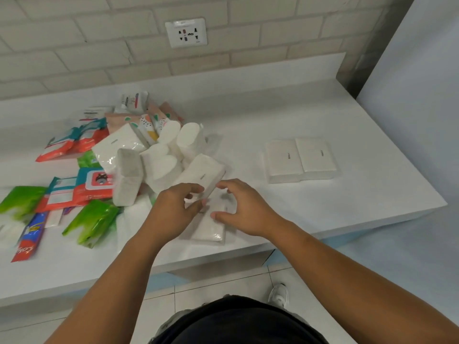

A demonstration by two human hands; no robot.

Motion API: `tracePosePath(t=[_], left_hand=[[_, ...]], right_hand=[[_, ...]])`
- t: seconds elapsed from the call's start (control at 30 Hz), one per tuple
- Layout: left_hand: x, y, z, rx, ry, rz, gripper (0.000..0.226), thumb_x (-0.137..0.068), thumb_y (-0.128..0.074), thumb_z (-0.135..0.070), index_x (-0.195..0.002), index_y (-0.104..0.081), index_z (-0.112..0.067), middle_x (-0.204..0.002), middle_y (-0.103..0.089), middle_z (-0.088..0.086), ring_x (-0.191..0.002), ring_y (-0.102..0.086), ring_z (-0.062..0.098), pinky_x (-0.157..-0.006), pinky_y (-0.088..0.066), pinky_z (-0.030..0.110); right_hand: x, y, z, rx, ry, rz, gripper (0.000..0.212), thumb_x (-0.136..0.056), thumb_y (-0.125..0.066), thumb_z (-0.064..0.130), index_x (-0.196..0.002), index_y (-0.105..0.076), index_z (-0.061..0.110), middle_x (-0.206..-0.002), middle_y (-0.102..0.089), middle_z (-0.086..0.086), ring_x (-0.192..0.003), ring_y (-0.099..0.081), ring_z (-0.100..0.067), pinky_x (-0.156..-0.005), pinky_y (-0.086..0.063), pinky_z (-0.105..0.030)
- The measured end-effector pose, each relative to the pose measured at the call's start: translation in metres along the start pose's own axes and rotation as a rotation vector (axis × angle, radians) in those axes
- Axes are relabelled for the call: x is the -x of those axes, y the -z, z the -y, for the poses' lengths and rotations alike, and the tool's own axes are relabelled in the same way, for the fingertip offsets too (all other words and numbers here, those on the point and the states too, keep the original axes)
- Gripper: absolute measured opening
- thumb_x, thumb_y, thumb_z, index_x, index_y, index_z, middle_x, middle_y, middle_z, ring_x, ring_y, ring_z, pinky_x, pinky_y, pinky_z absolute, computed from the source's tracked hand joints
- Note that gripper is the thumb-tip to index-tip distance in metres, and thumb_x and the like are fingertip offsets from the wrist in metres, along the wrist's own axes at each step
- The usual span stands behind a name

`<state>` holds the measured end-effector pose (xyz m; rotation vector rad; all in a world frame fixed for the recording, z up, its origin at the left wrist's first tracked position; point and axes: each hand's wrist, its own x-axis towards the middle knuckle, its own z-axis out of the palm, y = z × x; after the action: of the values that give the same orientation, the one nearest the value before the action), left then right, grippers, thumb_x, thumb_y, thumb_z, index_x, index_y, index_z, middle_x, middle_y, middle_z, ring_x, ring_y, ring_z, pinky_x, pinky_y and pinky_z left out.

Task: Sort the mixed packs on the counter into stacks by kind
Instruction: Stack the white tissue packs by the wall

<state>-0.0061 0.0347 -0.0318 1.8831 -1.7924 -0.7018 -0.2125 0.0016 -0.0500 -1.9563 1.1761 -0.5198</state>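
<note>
A mixed heap of packs point(139, 155) covers the left half of the white counter point(273, 115): white tissue packs, green packs point(93, 223), red-and-teal wipe packs point(74, 192) and patterned pink packs point(154, 120). Two white tissue packs point(301, 158) lie side by side, apart on the right. A white tissue pack point(202, 173) leans off the heap, and my left hand point(173, 212) has its fingers closed on the pack's lower end. Another white pack point(210, 229) lies flat near the front edge. My right hand point(243, 209) hovers over it with fingers spread, thumb touching it.
A red-and-blue tube box point(27, 240) lies at the front left. The counter's front edge point(223, 254) runs just below my hands. A wall socket point(186, 32) sits on the brick wall behind. A white panel point(417, 95) bounds the counter at the right.
</note>
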Motion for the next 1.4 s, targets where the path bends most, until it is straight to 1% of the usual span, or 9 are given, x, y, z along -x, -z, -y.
tracePosePath(t=[0.27,0.43,0.63,0.73,0.83,1.0,1.13,1.23,1.4], left_hand=[[0.022,0.0,0.046,-0.127,-0.043,0.082,0.044,-0.081,-0.082,-0.029,-0.121,-0.068,-0.021,-0.127,-0.062,-0.005,-0.115,-0.052,0.023,-0.091,-0.038,0.026],[0.024,-0.002,0.062,-0.049,-0.061,0.107,0.061,-0.08,-0.083,-0.037,-0.133,-0.059,-0.02,-0.138,-0.053,-0.005,-0.117,-0.054,0.018,-0.098,-0.047,0.03],[0.02,0.007,0.064,0.062,-0.039,0.147,0.069,-0.082,-0.081,-0.04,-0.142,-0.05,-0.026,-0.132,-0.054,-0.01,-0.096,-0.061,0.009,-0.081,-0.049,0.022],[0.017,0.012,0.06,0.081,-0.046,0.135,0.061,-0.086,-0.075,-0.045,-0.14,-0.052,-0.028,-0.127,-0.059,-0.01,-0.094,-0.06,0.001,-0.077,-0.048,0.018],[0.012,0.015,0.049,0.059,-0.113,0.127,0.058,-0.088,-0.072,-0.046,-0.139,-0.055,-0.026,-0.126,-0.058,-0.012,-0.108,-0.054,0.009,-0.093,-0.046,0.029],[-0.005,0.012,0.018,0.061,-0.187,0.136,0.055,-0.087,-0.075,-0.039,-0.137,-0.056,-0.025,-0.124,-0.054,-0.013,-0.112,-0.05,0.011,-0.096,-0.043,0.028],[-0.024,0.0,-0.014,0.109,-0.201,0.193,0.05,-0.085,-0.077,-0.04,-0.131,-0.058,-0.03,-0.118,-0.058,-0.011,-0.103,-0.056,0.01,-0.091,-0.047,0.028],[-0.038,-0.012,-0.038,0.209,-0.165,0.21,0.04,-0.086,-0.076,-0.041,-0.123,-0.061,-0.037,-0.111,-0.065,-0.02,-0.098,-0.061,0.001,-0.084,-0.05,0.024],[-0.06,-0.048,-0.09,0.445,-0.048,0.191,0.037,-0.089,-0.074,-0.04,-0.122,-0.065,-0.027,-0.109,-0.072,-0.013,-0.093,-0.07,0.008,-0.083,-0.057,0.025]], right_hand=[[0.011,-0.042,0.009,0.235,-0.12,0.172,0.109,-0.064,-0.087,0.047,-0.152,-0.026,0.023,-0.149,-0.036,0.003,-0.131,-0.037,-0.018,-0.108,-0.039,-0.036],[0.011,-0.058,0.004,0.286,-0.139,0.096,0.103,-0.062,-0.085,0.038,-0.148,-0.031,0.023,-0.138,-0.041,0.004,-0.12,-0.045,-0.019,-0.098,-0.046,-0.034],[0.016,-0.055,0.009,0.22,-0.045,-0.014,0.086,-0.058,-0.083,0.022,-0.133,-0.043,0.029,-0.128,-0.045,0.01,-0.101,-0.055,-0.014,-0.075,-0.046,-0.025],[0.022,-0.046,0.014,0.219,-0.006,-0.041,0.084,-0.063,-0.081,0.014,-0.137,-0.043,0.026,-0.137,-0.042,0.007,-0.106,-0.053,-0.014,-0.077,-0.04,-0.021],[0.026,-0.038,0.014,0.287,0.039,-0.085,0.087,-0.067,-0.08,0.013,-0.143,-0.039,0.024,-0.147,-0.036,0.005,-0.116,-0.049,-0.014,-0.085,-0.039,-0.019],[0.033,-0.015,0.009,0.431,0.08,-0.189,0.091,-0.072,-0.079,0.009,-0.149,-0.032,0.022,-0.161,-0.019,0.005,-0.134,-0.04,-0.02,-0.107,-0.044,-0.034],[0.039,0.019,-0.001,0.342,-0.003,-0.291,0.093,-0.083,-0.072,0.006,-0.154,-0.017,0.03,-0.164,0.006,0.017,-0.13,-0.047,-0.018,-0.092,-0.053,-0.029],[0.041,0.046,-0.014,0.023,-0.105,-0.453,0.09,-0.09,-0.069,0.012,-0.155,-0.012,0.037,-0.161,-0.021,0.014,-0.129,-0.05,-0.013,-0.102,-0.048,-0.027],[0.039,0.09,-0.042,-0.425,-0.234,-0.658,0.05,-0.097,-0.056,0.012,-0.144,-0.045,0.025,-0.131,-0.06,0.008,-0.109,-0.065,-0.011,-0.096,-0.055,-0.035]])
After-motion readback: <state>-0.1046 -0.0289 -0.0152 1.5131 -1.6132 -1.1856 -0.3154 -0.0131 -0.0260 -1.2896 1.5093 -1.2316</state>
